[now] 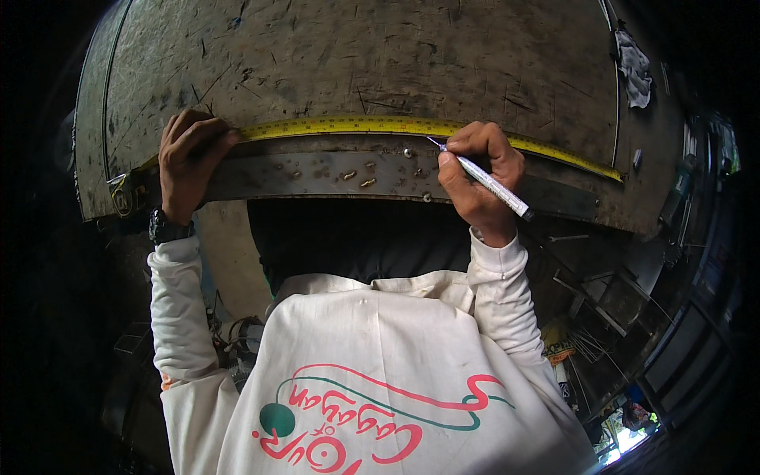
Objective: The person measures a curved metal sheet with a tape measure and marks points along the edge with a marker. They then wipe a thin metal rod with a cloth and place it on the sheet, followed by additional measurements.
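Along the near edge of the worktop (356, 67), a yellow tape blade (348, 125) runs out from a dark-and-yellow tape case (120, 195) at the near left corner to a point near the right edge. Just nearer than the blade lies a grey metal strip (293, 176), spotted with rust. The left hand (190, 154) is partly closed, its fingers curled over the blade near the case; whether they pinch it or only press down is hidden. The right hand (483, 170) is nearly closed, thumb and fingers pinching a white marker (495, 188) whose tip points left, just beside the blade's near side.

The blade is probably light and springy, stiff along its length but easy to kink or twist; holding it flat near either end should suit it best. The marker looks light and rigid, best taken near its tip, as it is now. The strip is likely heavy and stiff, perhaps rough where rusted.

Counted: one blade, one case, one marker, one strip with two small round lumps (408, 153), one dark watch (168, 228) on the left wrist, and one crumpled cloth (636, 71) toward the right edge.
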A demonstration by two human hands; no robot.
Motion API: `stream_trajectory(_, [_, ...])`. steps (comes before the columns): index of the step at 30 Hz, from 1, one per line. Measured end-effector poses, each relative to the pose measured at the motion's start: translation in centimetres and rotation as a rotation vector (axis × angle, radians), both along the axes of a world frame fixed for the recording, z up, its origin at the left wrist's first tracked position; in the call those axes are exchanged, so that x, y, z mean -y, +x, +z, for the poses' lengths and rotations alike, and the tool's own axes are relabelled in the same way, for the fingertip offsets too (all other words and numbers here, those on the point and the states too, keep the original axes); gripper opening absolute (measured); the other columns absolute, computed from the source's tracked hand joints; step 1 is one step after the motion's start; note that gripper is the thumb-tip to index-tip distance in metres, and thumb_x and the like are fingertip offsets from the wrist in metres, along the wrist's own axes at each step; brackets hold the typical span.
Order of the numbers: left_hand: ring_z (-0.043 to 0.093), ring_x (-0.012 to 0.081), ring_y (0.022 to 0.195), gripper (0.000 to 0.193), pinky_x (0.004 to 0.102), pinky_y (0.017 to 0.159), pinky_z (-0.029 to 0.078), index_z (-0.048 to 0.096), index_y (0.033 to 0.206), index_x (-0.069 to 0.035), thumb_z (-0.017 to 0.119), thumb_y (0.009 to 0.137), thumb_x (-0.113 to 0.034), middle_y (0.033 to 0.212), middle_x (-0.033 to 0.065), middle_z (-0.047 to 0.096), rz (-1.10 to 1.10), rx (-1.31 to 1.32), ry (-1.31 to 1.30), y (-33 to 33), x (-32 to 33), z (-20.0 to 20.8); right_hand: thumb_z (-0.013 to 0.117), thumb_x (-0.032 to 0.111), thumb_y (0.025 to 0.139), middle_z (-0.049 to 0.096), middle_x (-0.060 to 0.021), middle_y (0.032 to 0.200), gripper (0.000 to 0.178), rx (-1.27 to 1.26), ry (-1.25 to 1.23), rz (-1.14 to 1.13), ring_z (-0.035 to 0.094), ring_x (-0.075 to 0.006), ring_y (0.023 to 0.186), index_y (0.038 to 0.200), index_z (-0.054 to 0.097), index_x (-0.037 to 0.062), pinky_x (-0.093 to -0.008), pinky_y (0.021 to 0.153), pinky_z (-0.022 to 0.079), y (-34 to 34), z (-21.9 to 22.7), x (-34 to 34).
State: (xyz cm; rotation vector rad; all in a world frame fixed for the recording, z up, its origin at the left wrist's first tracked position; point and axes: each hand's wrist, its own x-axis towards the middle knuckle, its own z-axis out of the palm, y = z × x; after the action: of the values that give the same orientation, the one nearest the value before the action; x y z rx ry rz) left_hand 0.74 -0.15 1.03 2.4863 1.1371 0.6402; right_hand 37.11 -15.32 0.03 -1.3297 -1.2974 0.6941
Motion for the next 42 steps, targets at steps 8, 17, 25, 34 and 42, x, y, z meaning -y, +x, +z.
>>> stream_trajectory(8, [0.064, 0.0265, 0.088, 0.017, 0.039, 0.085, 0.047, 0.075, 0.093, -0.006, 0.082, 0.083, -0.017, 0.09, 0.0068, 0.067, -0.014, 0.002, 0.009, -0.1, 0.0, 0.0, 0.075, 0.002, 0.076, 0.065, -0.0082, 0.076, 0.016, 0.041, -0.003, -0.004, 0.065, -0.0143, 0.066, 0.081, 0.059, 0.0036, -0.0294, 0.063, 0.055, 0.0, 0.1, 0.0])
stream_trajectory(17, [0.064, 0.0264, 0.087, 0.018, 0.0392, 0.085, 0.047, 0.075, 0.093, -0.006, 0.082, 0.083, -0.018, 0.09, 0.0071, 0.067, -0.033, 0.018, 0.011, -0.2, -0.2, -0.2, 0.076, 0.004, 0.077, 0.066, -0.008, 0.075, 0.016, 0.052, -0.001, -0.016, 0.066, -0.0146, 0.066, 0.082, 0.061, 0.0032, -0.0289, 0.062, 0.055, -0.7, 0.7, -0.3])
stream_trajectory(25, [0.064, 0.0269, 0.087, 0.018, 0.0394, 0.086, 0.047, 0.074, 0.094, -0.005, 0.082, 0.083, -0.018, 0.091, 0.0075, 0.068, -0.011, 0.006, 0.008, -0.1, 0.0, -0.2, 0.075, 0.006, 0.076, 0.065, -0.0086, 0.073, 0.015, 0.11, 0.009, 0.009, 0.066, -0.0158, 0.064, 0.079, 0.06, 0.0048, -0.0302, 0.061, 0.055, -1.2, 0.1, -0.6])
stream_trajectory(34, [0.064, 0.0264, 0.086, 0.018, 0.0395, 0.086, 0.047, 0.074, 0.094, -0.005, 0.082, 0.083, -0.017, 0.09, 0.007, 0.067, -0.022, 0.001, 0.009, -0.1, 0.0, 0.0, 0.074, 0.004, 0.075, 0.065, -0.0088, 0.075, 0.015, 0.13, 0.026, 0.013, 0.066, -0.0169, 0.064, 0.077, 0.059, 0.0047, -0.0307, 0.061, 0.055, -1.3, -0.1, -0.8])
stream_trajectory(42, [0.064, 0.0256, 0.086, 0.019, 0.0387, 0.085, 0.047, 0.074, 0.094, -0.006, 0.083, 0.082, -0.018, 0.09, 0.0064, 0.067, -0.029, 0.001, 0.018, -0.2, -0.2, -0.3, 0.074, 0.004, 0.075, 0.063, -0.0082, 0.073, 0.017, 0.128, 0.002, 0.005, 0.065, -0.0161, 0.063, 0.078, 0.057, 0.0046, -0.0305, 0.061, 0.054, -1.2, 0.0, -0.7])
